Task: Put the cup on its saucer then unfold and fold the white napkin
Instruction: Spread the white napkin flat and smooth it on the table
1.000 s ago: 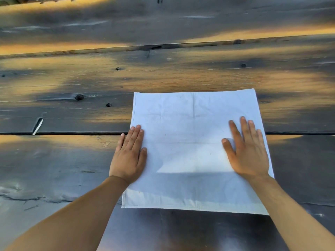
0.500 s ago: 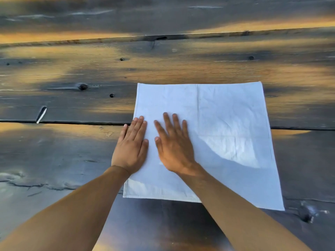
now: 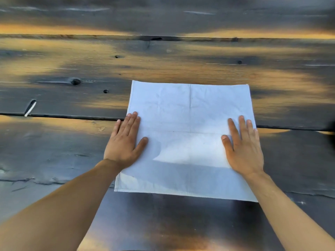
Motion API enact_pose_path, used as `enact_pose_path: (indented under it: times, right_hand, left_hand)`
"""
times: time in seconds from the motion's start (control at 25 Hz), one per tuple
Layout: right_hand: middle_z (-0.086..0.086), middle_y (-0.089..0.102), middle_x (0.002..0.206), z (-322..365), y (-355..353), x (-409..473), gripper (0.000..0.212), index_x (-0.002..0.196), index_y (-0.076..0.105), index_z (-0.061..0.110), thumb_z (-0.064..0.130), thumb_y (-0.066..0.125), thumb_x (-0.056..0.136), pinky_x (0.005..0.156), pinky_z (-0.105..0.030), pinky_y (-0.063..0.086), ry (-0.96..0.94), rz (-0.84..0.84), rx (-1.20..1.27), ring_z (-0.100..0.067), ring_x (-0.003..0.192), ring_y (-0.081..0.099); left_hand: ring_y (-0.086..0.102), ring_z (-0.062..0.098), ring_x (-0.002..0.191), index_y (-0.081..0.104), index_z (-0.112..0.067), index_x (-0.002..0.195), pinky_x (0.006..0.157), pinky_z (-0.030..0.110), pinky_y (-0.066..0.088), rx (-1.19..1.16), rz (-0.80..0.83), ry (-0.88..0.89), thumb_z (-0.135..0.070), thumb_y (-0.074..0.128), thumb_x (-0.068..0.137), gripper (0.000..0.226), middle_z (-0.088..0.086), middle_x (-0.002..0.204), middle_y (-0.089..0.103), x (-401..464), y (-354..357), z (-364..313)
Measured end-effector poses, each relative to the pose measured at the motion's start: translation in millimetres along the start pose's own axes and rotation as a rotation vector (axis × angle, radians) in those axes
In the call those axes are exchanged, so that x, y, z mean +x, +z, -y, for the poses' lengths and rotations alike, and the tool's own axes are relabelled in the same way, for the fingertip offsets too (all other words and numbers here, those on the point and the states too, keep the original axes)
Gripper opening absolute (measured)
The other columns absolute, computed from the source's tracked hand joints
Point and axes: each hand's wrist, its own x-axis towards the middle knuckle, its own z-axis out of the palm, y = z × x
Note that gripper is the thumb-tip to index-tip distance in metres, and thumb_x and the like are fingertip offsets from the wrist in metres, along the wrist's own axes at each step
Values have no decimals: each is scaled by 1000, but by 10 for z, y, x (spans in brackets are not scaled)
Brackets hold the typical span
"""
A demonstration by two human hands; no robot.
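Note:
The white napkin (image 3: 188, 124) lies spread flat as a full square on the dark wooden table, with fold creases crossing at its middle. My left hand (image 3: 125, 142) rests palm down over the napkin's left edge, fingers together. My right hand (image 3: 243, 145) presses palm down near the right edge, fingers slightly spread. Neither hand grips the cloth. No cup or saucer is in view.
The table (image 3: 163, 66) is made of worn dark planks with knots and a gap running across under the napkin. A small white chip (image 3: 30, 107) shows at the gap on the left.
My right hand slid from beside my left hand across the napkin to its right edge. My left hand stayed on the left edge.

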Motion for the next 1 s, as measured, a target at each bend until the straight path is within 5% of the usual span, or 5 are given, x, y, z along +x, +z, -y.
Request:
enact_pose_path:
  times: [0.24, 0.44, 0.52, 0.72, 1.0]
  right_hand:
    - [-10, 6, 170, 536, -85, -71, 58, 159, 24, 17, 40, 28, 106, 126, -50, 0, 61, -23, 145, -30, 157, 0]
    - [-11, 13, 169, 1877, 208, -613, 62, 157, 31, 18, 47, 30, 102, 125, -54, 2, -433, 30, 87, -34, 156, 6]
    - [-7, 10, 170, 2088, 330, -715, 64, 158, 27, 23, 52, 30, 101, 125, -55, 3, -466, 34, 47, -32, 157, 2]
    - [-3, 11, 170, 1404, 357, -783, 63, 159, 25, 31, 57, 30, 101, 124, -55, 11, -334, -53, 15, -27, 157, 4]
    - [-12, 12, 169, -69, 135, -908, 66, 159, 26, 20, 52, 20, 102, 122, -58, 16, 11, -28, -23, -36, 155, 9]
  left_hand:
    - [1, 20, 157, 18, -3, 158, 128, 41, 7, -191, -72, 28, -47, 25, 102, 72, 8, 169, 9, -240, -181, -36]
    - [8, 22, 157, 22, -2, 157, 126, 47, 14, -7, -54, 74, -42, 23, 105, 66, 10, 168, 15, -834, 39, -53]
    - [8, 21, 157, 23, -4, 158, 126, 47, 15, 36, -45, 63, -41, 25, 105, 65, 9, 168, 15, -862, 81, -18]
    - [1, 15, 157, 15, -10, 160, 127, 42, 9, 86, 0, 37, -47, 22, 104, 68, 3, 170, 8, -850, 80, -13]
    - [2, 16, 157, 15, -9, 160, 127, 43, 9, 95, 5, 33, -50, 26, 100, 73, 4, 169, 8, -840, 33, -61]
